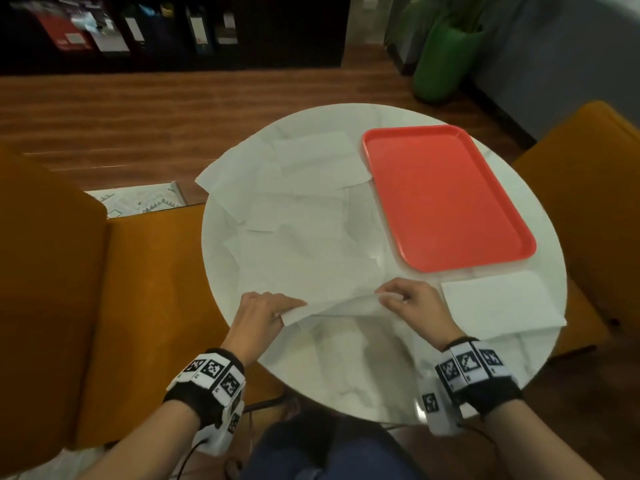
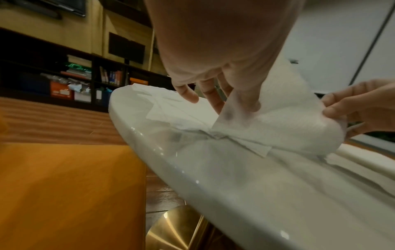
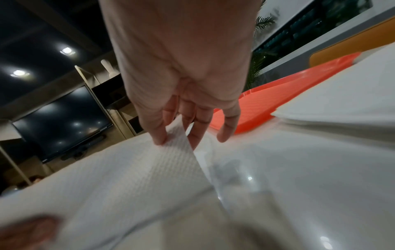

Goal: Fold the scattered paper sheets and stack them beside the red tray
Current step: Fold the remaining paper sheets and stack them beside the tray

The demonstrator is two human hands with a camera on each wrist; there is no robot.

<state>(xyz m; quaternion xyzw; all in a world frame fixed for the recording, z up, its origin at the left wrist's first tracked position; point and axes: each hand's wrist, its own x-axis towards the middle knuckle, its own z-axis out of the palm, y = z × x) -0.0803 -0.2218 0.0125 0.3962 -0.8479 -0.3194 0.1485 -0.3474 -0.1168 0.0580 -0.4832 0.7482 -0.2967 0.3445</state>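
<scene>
Grip: left hand (image 1: 263,315) and right hand (image 1: 410,304) each pinch one sheet (image 1: 341,301), lower centre | tray (image 1: 446,195) upper right | folded stack (image 1: 502,303) below tray | table (image 1: 346,368).

Round white table (image 1: 242,344): red tray (image 1: 446,199) at far right edge; folded stack (image 1: 502,303) at near right edge; loose paper sheets (image 1: 294,216) overlapping across centre and left.

Both hands low, palms down — left hand (image 1: 265,311) pinching, right hand (image 1: 410,303) pinching — wrists apart.
</scene>
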